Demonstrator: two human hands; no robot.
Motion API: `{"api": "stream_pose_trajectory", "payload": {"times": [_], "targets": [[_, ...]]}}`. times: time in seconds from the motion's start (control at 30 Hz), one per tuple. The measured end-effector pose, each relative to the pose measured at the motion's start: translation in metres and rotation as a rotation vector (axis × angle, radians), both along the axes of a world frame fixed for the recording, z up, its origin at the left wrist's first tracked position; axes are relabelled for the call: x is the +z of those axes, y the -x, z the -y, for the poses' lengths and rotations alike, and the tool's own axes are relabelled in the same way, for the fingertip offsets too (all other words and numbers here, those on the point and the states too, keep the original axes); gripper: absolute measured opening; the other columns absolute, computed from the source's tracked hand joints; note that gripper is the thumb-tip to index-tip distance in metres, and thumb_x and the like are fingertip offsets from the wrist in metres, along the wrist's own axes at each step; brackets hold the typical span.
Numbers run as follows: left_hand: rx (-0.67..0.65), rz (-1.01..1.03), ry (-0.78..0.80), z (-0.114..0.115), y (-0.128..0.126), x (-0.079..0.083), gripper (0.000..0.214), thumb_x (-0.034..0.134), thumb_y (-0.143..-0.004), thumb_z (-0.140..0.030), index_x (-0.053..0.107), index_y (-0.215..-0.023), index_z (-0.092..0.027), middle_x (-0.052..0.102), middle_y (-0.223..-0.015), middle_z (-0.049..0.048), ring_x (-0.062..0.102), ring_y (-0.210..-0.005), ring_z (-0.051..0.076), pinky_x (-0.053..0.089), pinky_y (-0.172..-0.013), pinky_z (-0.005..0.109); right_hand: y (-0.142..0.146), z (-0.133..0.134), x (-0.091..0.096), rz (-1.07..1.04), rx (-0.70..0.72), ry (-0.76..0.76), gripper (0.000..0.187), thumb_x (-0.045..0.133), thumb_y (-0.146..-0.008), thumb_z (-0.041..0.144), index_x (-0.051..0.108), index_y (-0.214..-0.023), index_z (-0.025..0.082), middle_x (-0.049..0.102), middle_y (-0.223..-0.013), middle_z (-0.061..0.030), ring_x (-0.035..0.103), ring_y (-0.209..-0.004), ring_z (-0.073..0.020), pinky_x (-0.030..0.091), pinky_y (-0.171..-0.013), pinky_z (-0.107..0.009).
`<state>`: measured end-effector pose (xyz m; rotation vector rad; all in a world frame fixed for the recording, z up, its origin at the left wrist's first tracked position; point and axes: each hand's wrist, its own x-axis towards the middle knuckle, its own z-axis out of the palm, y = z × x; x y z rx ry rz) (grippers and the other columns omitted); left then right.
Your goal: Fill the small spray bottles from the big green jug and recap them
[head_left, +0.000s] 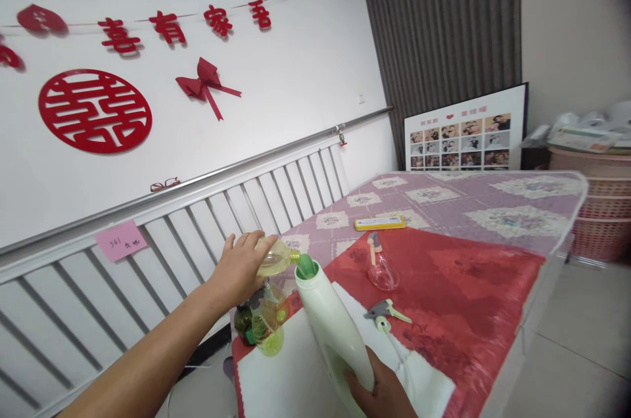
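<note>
My left hand [246, 265] is closed around a clear bottle with a yellowish tint [277, 257], tilted almost level with its neck to the right. That neck meets a green funnel-like piece [306, 266] in the mouth of a tall pale green bottle [328, 319]. Around the lower part of the pale bottle, which leans up and left, wraps my right hand [379, 388]. Below my left hand are a clear bottle with yellow-green liquid [269, 336] and a dark green bottle [243, 323]. A grey and pale green spray head [387, 314] with a tube lies on the white cloth [280, 372].
A small clear spray bottle [383, 273] is on the red cloth [458, 286]. Behind it, a yellow-edged box [379, 223] lies on the patterned tablecloth [434, 194]. A white radiator [276, 198] runs along the left wall; pink baskets [601, 227] stand at right.
</note>
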<state>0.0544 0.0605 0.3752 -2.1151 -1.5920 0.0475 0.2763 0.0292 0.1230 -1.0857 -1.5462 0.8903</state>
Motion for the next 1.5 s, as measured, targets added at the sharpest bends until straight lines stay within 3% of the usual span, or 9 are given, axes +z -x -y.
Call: {"api": "stream_pose_trajectory", "payload": {"times": [1.3,1.5], "targets": [[0.006,-0.035,-0.007,0.0011,-0.0024,0.0012,0.083,0.057,-0.067,-0.014,0.024,-0.14,-0.032,0.039,-0.141,0.008,0.037,-0.128,0.028,0.021,-0.108,0.056,-0.0004,0.0008,0.0039,0.114,0.032,0.012,0.025,0.05,-0.079,0.037,0.062,-0.092,0.021,0.073,-0.085,-0.0044,0.069,-0.081,-0.0235,0.055,-0.072,-0.029],[0.005,-0.039,-0.015,0.0003,-0.0017,0.0009,0.083,0.058,-0.067,-0.015,0.023,-0.141,-0.033,0.039,-0.141,0.0078,0.037,-0.127,0.029,0.022,-0.107,0.057,-0.0003,-0.0009,-0.001,0.129,0.029,0.012,0.032,0.048,-0.079,0.037,0.062,-0.1,0.018,0.073,-0.09,-0.0063,0.069,-0.083,-0.023,0.054,-0.074,-0.029]]}}
